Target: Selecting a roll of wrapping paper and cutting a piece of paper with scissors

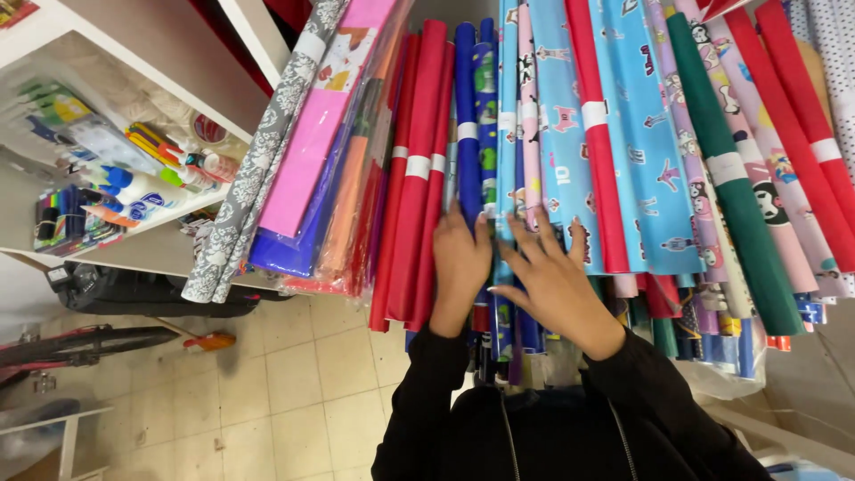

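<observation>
Black sleeves (pixel 534 428) fill the bottom of the view, both arms reaching up into a packed stand of wrapping-paper rolls. Neither hand has closed on anything: the left hand (pixel 460 272) lies flat with fingers together against the side of the dark blue roll (pixel 466 134), while the right hand (pixel 554 283) is spread wide, fingertips pressing on a light blue patterned roll (pixel 561 151). Between the two hands a narrow gap shows more printed rolls behind. Just left of the left hand stand red rolls (pixel 419 178) with white bands; beyond them lean pink and orange sheets (pixel 316 151) and a grey damask roll (pixel 258 169). Right of the right hand stands a green roll (pixel 735 178). By the look of it the rolls are only being parted; none has been drawn out, so picking one appears barely begun
</observation>
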